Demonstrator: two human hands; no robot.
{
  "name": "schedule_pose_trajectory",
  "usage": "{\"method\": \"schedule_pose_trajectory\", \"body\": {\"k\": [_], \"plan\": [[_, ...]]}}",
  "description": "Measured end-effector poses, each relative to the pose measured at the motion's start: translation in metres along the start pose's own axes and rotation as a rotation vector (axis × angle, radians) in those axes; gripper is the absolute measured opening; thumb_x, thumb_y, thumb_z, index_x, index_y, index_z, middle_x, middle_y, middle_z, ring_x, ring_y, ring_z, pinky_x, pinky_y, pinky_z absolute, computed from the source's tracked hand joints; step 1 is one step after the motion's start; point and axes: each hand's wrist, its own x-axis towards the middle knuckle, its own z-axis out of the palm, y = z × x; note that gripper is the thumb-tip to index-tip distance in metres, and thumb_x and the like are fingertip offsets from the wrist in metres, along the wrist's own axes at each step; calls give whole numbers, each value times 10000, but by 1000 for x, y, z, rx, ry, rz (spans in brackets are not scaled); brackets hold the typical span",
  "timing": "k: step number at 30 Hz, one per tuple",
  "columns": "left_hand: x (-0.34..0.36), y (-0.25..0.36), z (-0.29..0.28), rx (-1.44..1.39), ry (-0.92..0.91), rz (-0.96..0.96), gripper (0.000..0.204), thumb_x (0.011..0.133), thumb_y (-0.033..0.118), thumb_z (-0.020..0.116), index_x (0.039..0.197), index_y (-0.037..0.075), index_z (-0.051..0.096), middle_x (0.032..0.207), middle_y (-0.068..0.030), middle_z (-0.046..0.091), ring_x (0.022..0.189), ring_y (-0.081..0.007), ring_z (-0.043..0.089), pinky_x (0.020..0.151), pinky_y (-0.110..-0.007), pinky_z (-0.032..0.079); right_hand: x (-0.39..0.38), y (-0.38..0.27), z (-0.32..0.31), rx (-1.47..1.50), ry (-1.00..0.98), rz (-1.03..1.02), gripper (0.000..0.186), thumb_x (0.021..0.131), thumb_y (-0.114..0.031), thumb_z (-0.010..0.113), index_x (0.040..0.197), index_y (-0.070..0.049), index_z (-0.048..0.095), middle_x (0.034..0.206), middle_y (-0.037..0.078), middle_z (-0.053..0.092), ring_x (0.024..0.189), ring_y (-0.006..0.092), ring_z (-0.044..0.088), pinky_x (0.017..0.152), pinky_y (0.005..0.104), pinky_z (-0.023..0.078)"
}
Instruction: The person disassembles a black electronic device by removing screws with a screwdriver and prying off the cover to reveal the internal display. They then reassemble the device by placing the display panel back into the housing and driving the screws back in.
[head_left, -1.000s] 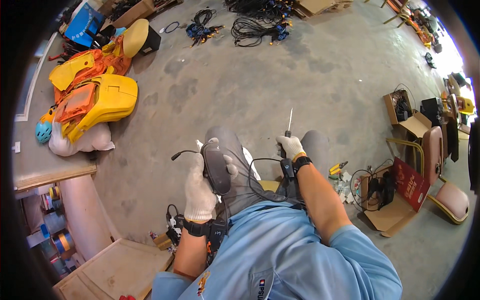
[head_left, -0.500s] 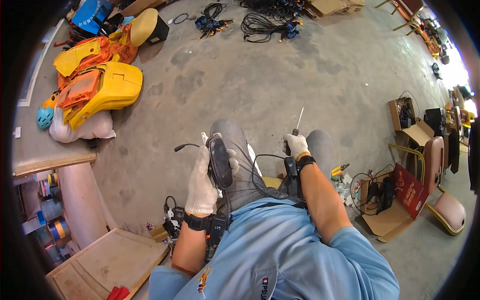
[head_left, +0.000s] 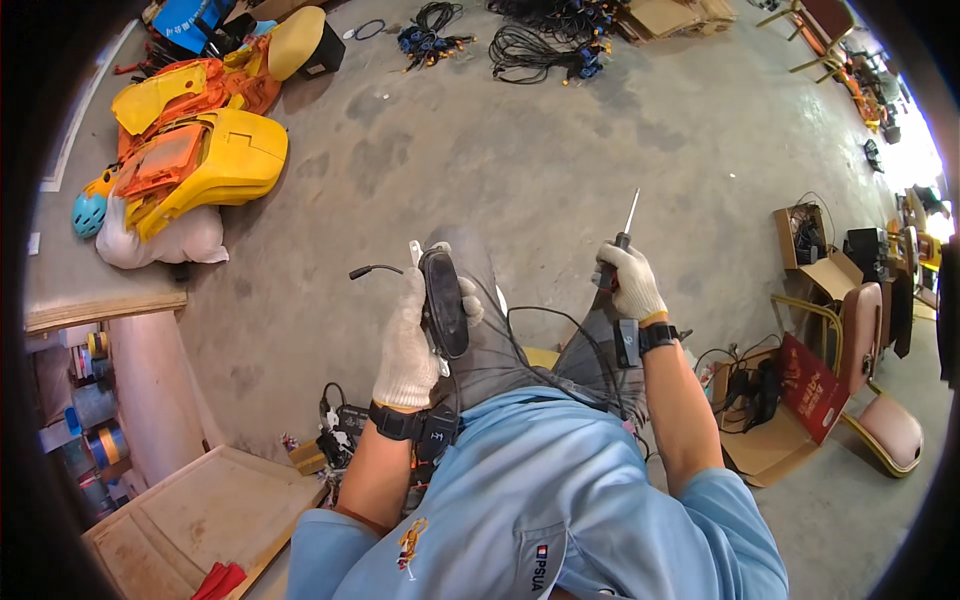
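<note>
My left hand (head_left: pixel 405 335), in a white knitted glove, is closed round a long oval black device (head_left: pixel 443 305) with light metal tabs at its ends. A short black cable with a plug (head_left: pixel 372 271) sticks out to its left. My right hand (head_left: pixel 630 280), gloved too, grips a screwdriver (head_left: pixel 627 232) by its dark handle, the shaft pointing up and away. The two hands are apart, above my grey-trousered legs. Black straps with small boxes sit on both wrists, and a thin black cable loops across my lap.
Yellow and orange plastic body shells (head_left: pixel 220 160) lie at the far left near a blue helmet (head_left: pixel 89 214). Bundled black cables (head_left: pixel 540 50) rest on the far floor. To the right are an opened cardboard box (head_left: pixel 765 455) and a chair (head_left: pixel 885 430); a wooden board (head_left: pixel 200 510) lies lower left.
My right hand has lifted with the screwdriver and moved a little to the right and away from me. The left hand still holds the black device, almost in place.
</note>
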Motion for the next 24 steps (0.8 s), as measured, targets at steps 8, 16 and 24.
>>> {"method": "schedule_pose_trajectory", "body": {"k": [8,16,24], "plan": [[8,-4,15,24,-38,-48,510,1169,436,459,1488,54,573,1134,-158,726,940,-234,738,872,-378,622,-49,-52,-53,-296,-161,-159,250,970,-138,692,1171,9,670,995,43,671,862,93,631,717,272,560],[21,-4,22,127,-152,-28,520,1160,458,482,1528,96,545,1130,-83,717,953,-196,729,854,-340,610,-135,-108,-30,-534,-262,-300,488,921,-54,662,1402,27,635,1212,75,722,947,115,663,779,278,571],[13,-5,41,235,135,-107,479,1142,516,497,1394,138,648,882,-21,662,730,-115,683,619,-271,625,-155,-98,-12,-503,-491,-515,451,937,-118,752,1358,22,678,1281,173,748,1194,240,702,1059,374,532]]}}
